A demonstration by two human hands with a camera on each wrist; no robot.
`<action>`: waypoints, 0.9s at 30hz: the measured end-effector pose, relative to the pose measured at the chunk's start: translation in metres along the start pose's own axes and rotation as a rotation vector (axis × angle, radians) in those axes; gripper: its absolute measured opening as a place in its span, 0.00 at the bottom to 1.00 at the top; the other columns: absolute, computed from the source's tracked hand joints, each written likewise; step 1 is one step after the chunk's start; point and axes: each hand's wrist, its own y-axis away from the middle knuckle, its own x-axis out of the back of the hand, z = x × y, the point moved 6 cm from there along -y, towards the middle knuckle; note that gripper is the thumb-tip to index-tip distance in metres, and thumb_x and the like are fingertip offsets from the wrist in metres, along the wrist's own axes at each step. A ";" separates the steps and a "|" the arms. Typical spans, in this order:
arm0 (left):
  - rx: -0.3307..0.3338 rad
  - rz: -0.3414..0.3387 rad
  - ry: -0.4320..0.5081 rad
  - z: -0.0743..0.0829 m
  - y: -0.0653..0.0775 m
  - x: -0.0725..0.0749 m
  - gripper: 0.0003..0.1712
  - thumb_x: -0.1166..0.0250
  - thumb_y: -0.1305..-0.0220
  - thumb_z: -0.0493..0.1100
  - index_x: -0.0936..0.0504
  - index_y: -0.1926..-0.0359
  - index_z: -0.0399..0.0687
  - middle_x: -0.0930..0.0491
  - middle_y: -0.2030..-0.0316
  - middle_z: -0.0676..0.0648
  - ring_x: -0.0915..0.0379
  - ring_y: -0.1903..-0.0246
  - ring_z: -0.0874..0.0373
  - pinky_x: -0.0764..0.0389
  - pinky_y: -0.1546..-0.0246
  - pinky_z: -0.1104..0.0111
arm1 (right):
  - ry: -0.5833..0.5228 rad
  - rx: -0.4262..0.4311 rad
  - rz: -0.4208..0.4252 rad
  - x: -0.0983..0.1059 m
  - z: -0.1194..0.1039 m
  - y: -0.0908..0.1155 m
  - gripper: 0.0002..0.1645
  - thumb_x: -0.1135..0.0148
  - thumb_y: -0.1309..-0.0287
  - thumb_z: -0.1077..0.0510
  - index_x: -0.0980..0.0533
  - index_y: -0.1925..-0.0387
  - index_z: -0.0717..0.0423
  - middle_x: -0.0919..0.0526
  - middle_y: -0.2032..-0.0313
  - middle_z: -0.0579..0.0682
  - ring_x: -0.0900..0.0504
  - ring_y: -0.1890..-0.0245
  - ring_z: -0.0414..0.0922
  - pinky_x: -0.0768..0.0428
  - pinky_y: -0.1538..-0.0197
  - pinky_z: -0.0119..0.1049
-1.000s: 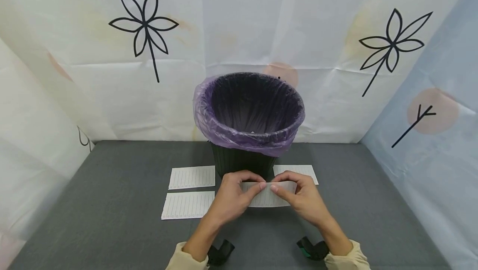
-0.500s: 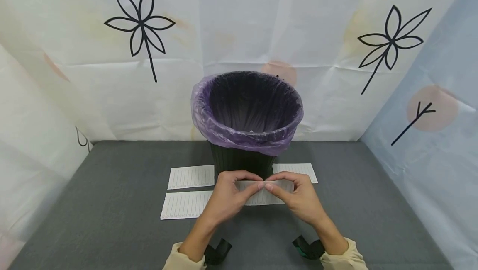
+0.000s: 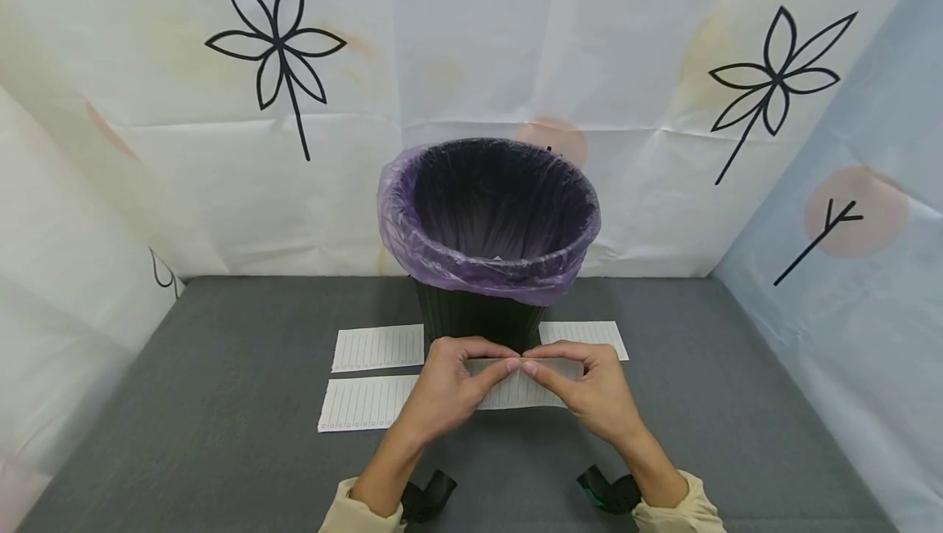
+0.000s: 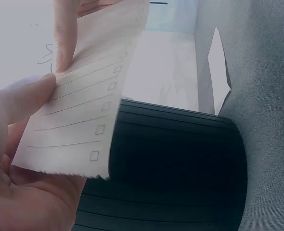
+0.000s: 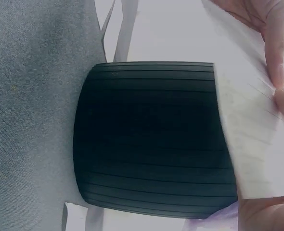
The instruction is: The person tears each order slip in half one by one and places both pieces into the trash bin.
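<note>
Since the earliest head frame, I see the fingertips drawn closer together along the slip's top edge, with the right hand (image 3: 600,390) shifted a little left. The slip (image 3: 521,392) is held up on the near side of the bin (image 3: 479,318); I can't tell whether they touch. My left hand (image 3: 455,386) pinches that edge between thumb and forefinger, and the right pinches it just beside, neither leaving more than the paper's thickness between its tips. How the other fingers lie, I can't fully make out. Left of the bin lie a far slip (image 3: 379,348) and a near slip (image 3: 364,404), the latter partly hidden by my left hand; a right slip (image 3: 589,336) lies right of it.

My worry is the paper, which I judge thin: with both pinches so close, an uneven pull could send a tear wandering off the printed lines. A slack pinch could drop it by the bin, and knuckles pushed forward could bump the bin and shift its liner (image 3: 486,275).
</note>
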 end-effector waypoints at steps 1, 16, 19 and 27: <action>0.001 0.000 -0.001 0.000 0.000 0.000 0.05 0.28 0.36 0.38 0.09 0.62 0.42 0.11 0.64 0.53 0.16 0.59 0.60 0.17 0.54 0.64 | -0.004 0.008 0.004 0.000 -0.001 0.000 0.08 0.28 0.41 0.66 0.11 0.60 0.56 0.10 0.62 0.46 0.14 0.58 0.45 0.18 0.54 0.38; -0.033 -0.022 0.005 0.049 -0.003 0.018 0.06 0.29 0.34 0.42 0.09 0.60 0.44 0.11 0.63 0.54 0.16 0.58 0.61 0.17 0.55 0.64 | -0.082 0.224 0.014 0.006 -0.052 -0.007 0.09 0.28 0.45 0.73 0.12 0.64 0.60 0.11 0.66 0.52 0.13 0.66 0.48 0.17 0.63 0.34; -0.068 -0.003 -0.017 0.070 -0.007 0.025 0.05 0.29 0.34 0.40 0.09 0.61 0.44 0.12 0.64 0.54 0.16 0.59 0.62 0.17 0.56 0.65 | -0.082 0.306 0.020 0.009 -0.075 -0.014 0.10 0.29 0.46 0.74 0.12 0.64 0.61 0.11 0.67 0.52 0.13 0.67 0.47 0.17 0.64 0.33; -0.127 0.065 -0.111 0.117 -0.023 0.047 0.03 0.29 0.34 0.39 0.09 0.62 0.45 0.12 0.64 0.57 0.17 0.58 0.65 0.18 0.55 0.64 | -0.088 0.464 0.032 0.018 -0.123 -0.038 0.05 0.29 0.43 0.71 0.12 0.64 0.63 0.11 0.68 0.56 0.13 0.68 0.44 0.19 0.66 0.31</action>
